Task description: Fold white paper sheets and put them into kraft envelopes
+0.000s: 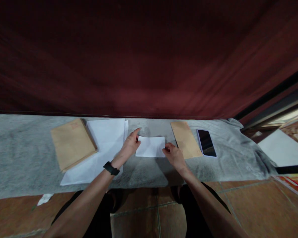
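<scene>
A small white rectangle of paper (pixel 150 146), possibly folded, lies between my two hands on the grey cloth. My left hand (pixel 131 142), with a black band on its wrist, is at the paper's upper left corner. Its thumb rests over the paper's edge while the index finger points out beyond it. At the right edge, my right hand (pixel 173 154) pinches the paper between thumb and curled fingers. Just beyond that hand lies a single brown envelope (pixel 187 140). Larger white sheets (pixel 109 138) lie left of my left hand, partly under my forearm.
A stack of brown envelopes (pixel 73 143) overlaps the white sheets at the left. A phone (pixel 206 142) lies right of the single envelope. Grey cloth (pixel 17 155) covers the long narrow surface, with a dark red curtain-like sheet (pixel 149 66) behind. Tiled floor (pixel 139 221) shows below.
</scene>
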A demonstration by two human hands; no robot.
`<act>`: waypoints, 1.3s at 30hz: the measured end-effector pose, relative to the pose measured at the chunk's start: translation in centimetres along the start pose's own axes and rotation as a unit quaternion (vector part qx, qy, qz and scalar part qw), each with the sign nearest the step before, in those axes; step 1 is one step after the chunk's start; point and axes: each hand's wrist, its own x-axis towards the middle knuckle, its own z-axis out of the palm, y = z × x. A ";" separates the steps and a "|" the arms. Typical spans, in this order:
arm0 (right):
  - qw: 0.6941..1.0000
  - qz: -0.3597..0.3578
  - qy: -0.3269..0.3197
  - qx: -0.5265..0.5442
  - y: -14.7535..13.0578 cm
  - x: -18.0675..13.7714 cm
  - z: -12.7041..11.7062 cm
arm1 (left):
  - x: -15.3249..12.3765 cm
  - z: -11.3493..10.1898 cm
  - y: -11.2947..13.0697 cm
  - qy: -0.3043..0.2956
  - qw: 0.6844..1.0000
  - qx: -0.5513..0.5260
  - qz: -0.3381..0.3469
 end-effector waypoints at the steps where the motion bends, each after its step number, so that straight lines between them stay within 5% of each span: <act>1: 1.000 -0.001 -0.003 -0.009 -0.1 0.0 -0.1 | -0.4 0.2 0.5 0.018 0.999 0.029 0.011; 4: 1.000 0.000 -0.006 -0.018 -0.3 -0.1 -0.3 | -2.2 1.4 2.2 0.043 0.986 0.141 0.078; 8: 1.000 -0.002 -0.010 -0.022 -0.3 -0.1 -0.4 | -5.5 4.1 3.5 -0.047 0.961 0.204 0.179; 13: 1.000 -0.002 -0.012 -0.013 -0.2 0.0 -0.2 | -7.7 6.2 3.1 -0.081 0.941 0.266 0.195; 21: 1.000 -0.005 -0.013 0.015 0.1 0.1 -0.3 | -7.6 4.8 1.3 -0.025 0.943 0.297 0.150; 25: 0.998 -0.011 0.038 -0.041 -0.5 -0.5 -0.4 | -7.7 4.5 0.9 -0.022 0.944 0.292 0.151; 28: 0.990 -0.095 0.089 -0.055 -1.5 -0.8 0.2 | -7.6 4.6 1.0 -0.025 0.942 0.299 0.147; 33: 0.962 -0.257 0.052 -0.077 -2.9 -0.9 2.8 | -7.6 4.5 1.0 -0.031 0.940 0.305 0.148; 39: 0.953 -0.257 0.071 -0.145 -1.8 -1.2 4.9 | -7.4 3.9 0.7 -0.038 0.939 0.304 0.155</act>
